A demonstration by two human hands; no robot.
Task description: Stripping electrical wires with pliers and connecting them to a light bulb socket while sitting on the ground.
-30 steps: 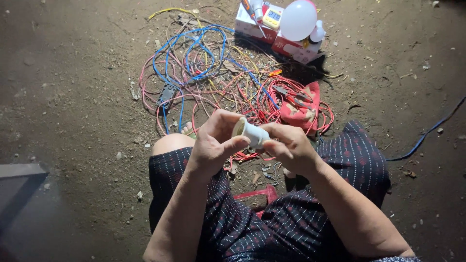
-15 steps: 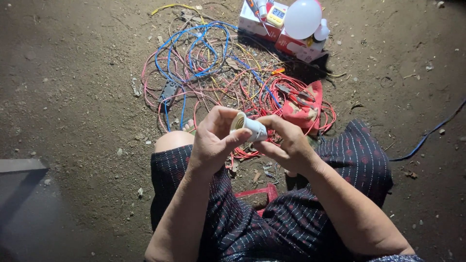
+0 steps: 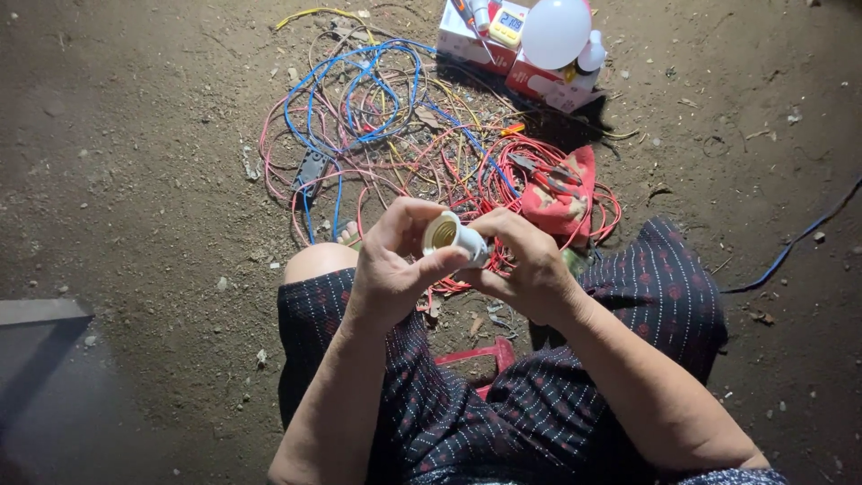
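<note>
A small white lamp socket [image 3: 452, 237] with a brass threaded opening is held between both hands above my knees. My left hand [image 3: 392, 267] grips its open end with thumb and fingers, the opening turned toward the camera. My right hand [image 3: 525, 263] closes around its back end. Just beyond the hands a tangle of red, blue and yellow wires [image 3: 395, 126] lies spread on the dirt floor.
Pliers rest on a red cloth [image 3: 561, 189] to the right of the wires. Further back stand small cardboard boxes [image 3: 476, 40], a white round bulb [image 3: 555, 31] and a small meter. A blue cable [image 3: 799, 238] runs off right. A grey slab [image 3: 40, 314] sits left.
The socket has been turned in my hands, so its brass opening now faces the camera. Both hands stay in the same place.
</note>
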